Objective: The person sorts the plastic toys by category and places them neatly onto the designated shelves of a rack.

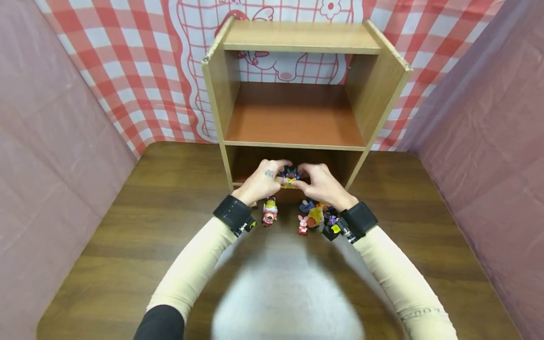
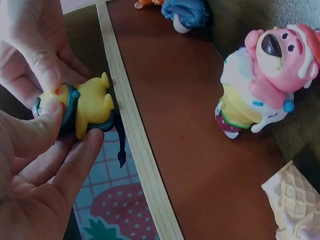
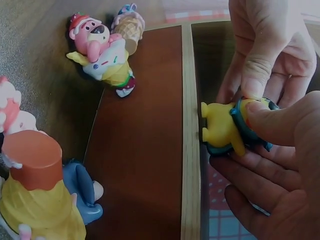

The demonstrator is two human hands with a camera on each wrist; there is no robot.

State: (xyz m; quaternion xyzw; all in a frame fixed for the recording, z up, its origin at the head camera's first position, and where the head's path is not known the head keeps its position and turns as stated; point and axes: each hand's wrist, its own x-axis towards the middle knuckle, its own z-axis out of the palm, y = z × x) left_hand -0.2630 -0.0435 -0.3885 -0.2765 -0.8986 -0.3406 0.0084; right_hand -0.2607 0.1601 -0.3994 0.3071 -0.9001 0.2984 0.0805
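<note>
A small yellow figurine [image 1: 291,174] with a dark blue-green hood, cape and thin tail is held between both hands, in front of the shelf unit's lower compartment. My left hand [image 1: 263,179] grips its head end with the thumb on the face, fingers behind it. From the other side my right hand [image 1: 322,185] does likewise, its thumb beside the left one. In the left wrist view the yellow figurine [image 2: 92,102] points its feet toward the shelf's pale edge [image 2: 137,130]. The right wrist view shows the yellow figurine [image 3: 220,122] with its head partly covered by thumbs.
The wooden shelf unit [image 1: 293,118] stands at the table's back. Before it lie a pink bear figurine [image 1: 269,212], an ice-cream cone figurine [image 2: 292,195], a pink rabbit-like figurine [image 1: 302,225], a blue figurine [image 3: 82,187] and a yellow figurine with a brown base [image 3: 37,200].
</note>
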